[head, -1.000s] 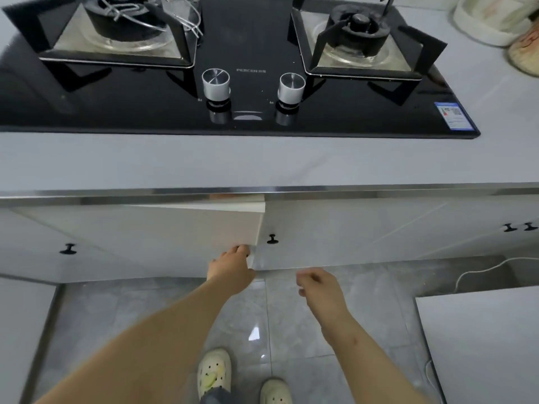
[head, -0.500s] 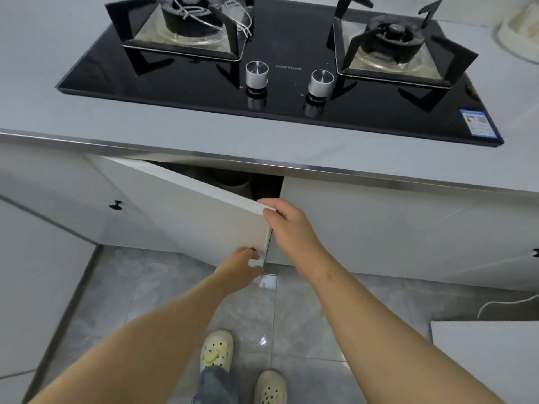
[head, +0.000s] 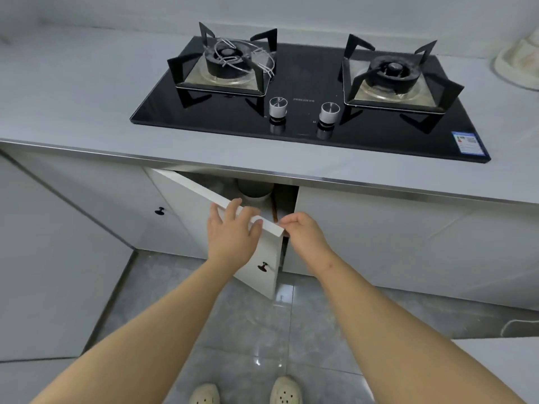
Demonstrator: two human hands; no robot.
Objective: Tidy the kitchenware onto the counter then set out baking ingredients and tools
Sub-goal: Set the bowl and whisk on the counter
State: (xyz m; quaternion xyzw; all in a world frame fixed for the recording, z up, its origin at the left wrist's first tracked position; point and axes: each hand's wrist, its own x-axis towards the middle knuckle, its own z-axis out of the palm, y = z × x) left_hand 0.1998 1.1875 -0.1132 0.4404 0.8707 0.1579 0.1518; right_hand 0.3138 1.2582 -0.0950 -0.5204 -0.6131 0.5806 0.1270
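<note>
**Opening the cabinet under the hob**

Left hand hooks its fingers over the cabinet door top edge, and right hand pinches its free corner. Door half open. Grey container (pot? unclear) sits inside, below the tabletop. Next: swing door wide, reach in.

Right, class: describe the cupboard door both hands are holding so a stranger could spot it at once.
Find the black gas hob in the grey counter. Under its left burner, one white cupboard door stands ajar, left hand gripping its top edge, right hand pinching its corner. The neighbouring doors lie shut.
</note>
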